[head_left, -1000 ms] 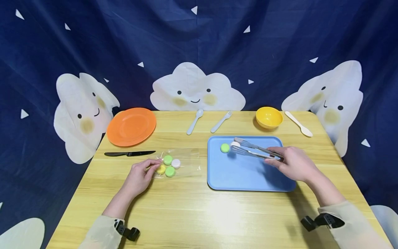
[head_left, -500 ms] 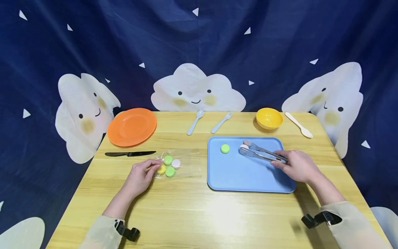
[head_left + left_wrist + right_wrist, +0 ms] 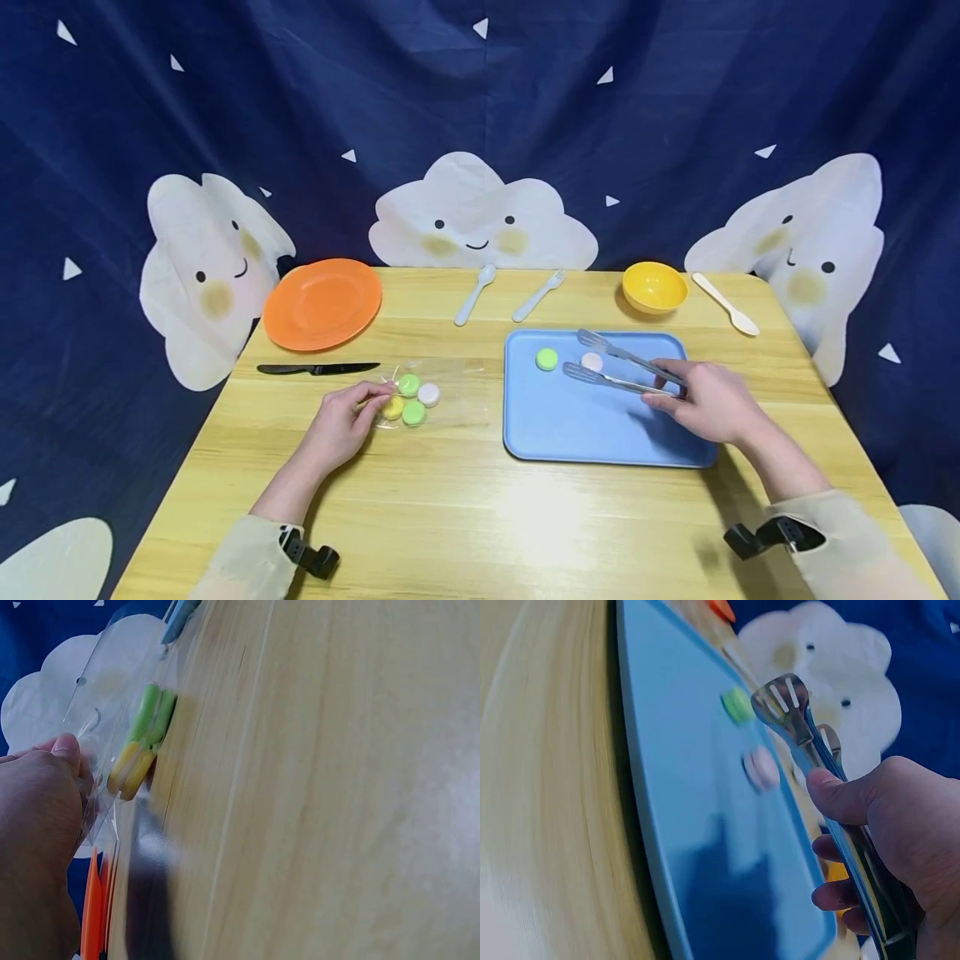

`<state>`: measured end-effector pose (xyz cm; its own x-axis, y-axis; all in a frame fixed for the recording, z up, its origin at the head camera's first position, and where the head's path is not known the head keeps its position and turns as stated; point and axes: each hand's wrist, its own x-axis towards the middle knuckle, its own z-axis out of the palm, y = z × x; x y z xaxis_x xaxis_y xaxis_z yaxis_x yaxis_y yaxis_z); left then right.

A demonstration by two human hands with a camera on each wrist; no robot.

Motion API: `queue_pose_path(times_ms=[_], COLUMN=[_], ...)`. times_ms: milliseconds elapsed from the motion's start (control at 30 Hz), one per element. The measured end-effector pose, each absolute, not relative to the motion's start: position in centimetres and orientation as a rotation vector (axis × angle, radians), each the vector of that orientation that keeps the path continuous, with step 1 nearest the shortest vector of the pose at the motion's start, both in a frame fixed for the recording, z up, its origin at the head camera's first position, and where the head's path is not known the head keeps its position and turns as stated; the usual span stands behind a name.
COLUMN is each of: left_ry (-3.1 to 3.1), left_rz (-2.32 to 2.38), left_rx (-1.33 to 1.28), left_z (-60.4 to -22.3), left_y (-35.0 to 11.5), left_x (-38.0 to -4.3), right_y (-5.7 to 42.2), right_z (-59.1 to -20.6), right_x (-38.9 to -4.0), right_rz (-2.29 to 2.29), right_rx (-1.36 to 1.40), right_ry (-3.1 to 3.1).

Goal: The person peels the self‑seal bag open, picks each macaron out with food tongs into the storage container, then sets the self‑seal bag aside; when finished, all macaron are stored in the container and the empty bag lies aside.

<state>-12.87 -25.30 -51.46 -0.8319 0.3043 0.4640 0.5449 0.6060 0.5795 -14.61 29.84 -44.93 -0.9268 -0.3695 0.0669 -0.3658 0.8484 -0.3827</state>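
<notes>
My right hand [image 3: 703, 398] grips metal tongs [image 3: 821, 754] over the blue tray [image 3: 570, 433]. The tongs' arms are spread, with a pale pink macaron [image 3: 592, 362] lying on the tray between their tips in the head view. To its left sits a green macaron [image 3: 547, 359]. On the table left of the tray lies a clear plastic bag [image 3: 461, 400], its edge pinched by my left hand [image 3: 343, 425]. Inside are two green macarons [image 3: 413, 412], a pale one [image 3: 428, 394] and a yellow one [image 3: 132, 771]. The left wrist view shows the thumb against the bag's film.
An orange plate [image 3: 324, 304] stands at the back left, a black knife [image 3: 318, 368] in front of it. Along the back edge are a grey spoon [image 3: 475, 295], a grey fork [image 3: 538, 296], a yellow bowl [image 3: 655, 287] and a cream spoon [image 3: 725, 304].
The tongs carried the pale pink macaron right, away from the green one, then spread and left it on the tray. My left hand stays at the bag.
</notes>
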Motion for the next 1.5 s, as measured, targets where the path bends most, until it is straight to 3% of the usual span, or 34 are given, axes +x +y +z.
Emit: queue_pose_path(times_ms=[200, 600, 1500], left_ry=[-2.526, -2.54, -2.491], left_rz=[-1.053, -1.054, -1.077], left_rx=[-0.675, -0.66, -0.691], left_z=[-51.5, -51.5, -51.6], left_y=[-25.3, -25.3, -25.1], left_x=[-12.9, -12.9, -13.0], right_y=[26.5, 20.8, 12.2], right_z=[-44.7, -45.4, -46.5], right_x=[-14.9, -16.0, -17.6], right_rz=[-0.71, -0.757, -0.638], right_rx=[-0.822, -1.001, -1.111], right_ry=[2.956, 2.847, 2.744])
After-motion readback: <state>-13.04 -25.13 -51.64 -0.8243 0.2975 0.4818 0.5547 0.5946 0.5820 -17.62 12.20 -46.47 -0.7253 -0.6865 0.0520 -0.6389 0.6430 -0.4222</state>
